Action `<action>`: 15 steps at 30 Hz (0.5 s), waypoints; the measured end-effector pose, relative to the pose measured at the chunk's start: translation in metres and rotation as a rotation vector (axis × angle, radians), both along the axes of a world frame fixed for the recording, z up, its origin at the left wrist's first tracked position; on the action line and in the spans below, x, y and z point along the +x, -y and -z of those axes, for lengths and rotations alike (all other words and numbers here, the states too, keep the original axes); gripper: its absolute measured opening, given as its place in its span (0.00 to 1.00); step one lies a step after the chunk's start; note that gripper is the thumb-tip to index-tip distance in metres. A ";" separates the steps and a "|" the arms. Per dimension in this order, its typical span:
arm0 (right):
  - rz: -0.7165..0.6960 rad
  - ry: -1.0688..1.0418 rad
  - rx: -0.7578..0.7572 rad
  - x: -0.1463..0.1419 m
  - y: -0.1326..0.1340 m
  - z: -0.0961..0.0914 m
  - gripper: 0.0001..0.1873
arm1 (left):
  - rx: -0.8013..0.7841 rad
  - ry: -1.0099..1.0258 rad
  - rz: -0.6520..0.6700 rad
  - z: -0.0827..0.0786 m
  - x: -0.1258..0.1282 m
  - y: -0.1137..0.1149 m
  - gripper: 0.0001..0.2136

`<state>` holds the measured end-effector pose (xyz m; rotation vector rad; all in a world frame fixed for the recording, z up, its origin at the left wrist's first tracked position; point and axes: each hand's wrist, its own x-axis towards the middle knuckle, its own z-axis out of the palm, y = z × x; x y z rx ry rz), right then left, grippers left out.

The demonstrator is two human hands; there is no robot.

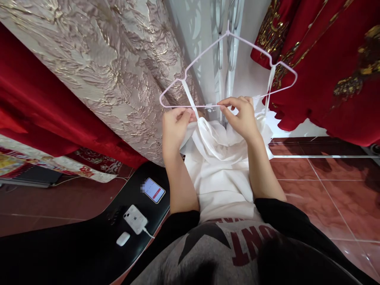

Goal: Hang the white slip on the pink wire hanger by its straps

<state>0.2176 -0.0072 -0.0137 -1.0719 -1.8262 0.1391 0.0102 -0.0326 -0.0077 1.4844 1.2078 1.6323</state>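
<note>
A pale pink hanger (pixel 228 33) hangs upright in front of me, its hook on a metal rack. From its two notches a white strappy garment (pixel 221 174) hangs by thin straps and falls towards my body. My left hand (pixel 175 128) is closed, with thumb and fingers pinched at the left strap (pixel 190 97), just below the hanger's bottom bar. My right hand (pixel 242 116) pinches that bottom bar near its middle, thumb below and forefinger above. The right strap (pixel 269 87) hangs untouched beyond my right hand. The garment's top edge droops in loose folds between my wrists.
Textured beige-gold fabric (pixel 118 71) and red cloth (pixel 59 111) hang at left. A red garment with gold ornament (pixel 320 71) hangs at right. On a black bench (pixel 74 253) lie two phones (pixel 154 190), one plugged into a cable, and a white earbud case (pixel 122 238). Red tiles (pixel 332 198) cover the floor.
</note>
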 end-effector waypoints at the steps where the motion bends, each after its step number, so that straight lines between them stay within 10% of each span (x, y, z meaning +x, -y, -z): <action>1: -0.004 0.001 0.001 -0.001 0.000 0.001 0.16 | 0.036 -0.012 -0.013 -0.003 0.001 0.004 0.06; 15: 0.000 -0.006 0.011 -0.001 0.003 0.000 0.13 | 0.109 0.127 0.058 -0.014 0.021 0.005 0.04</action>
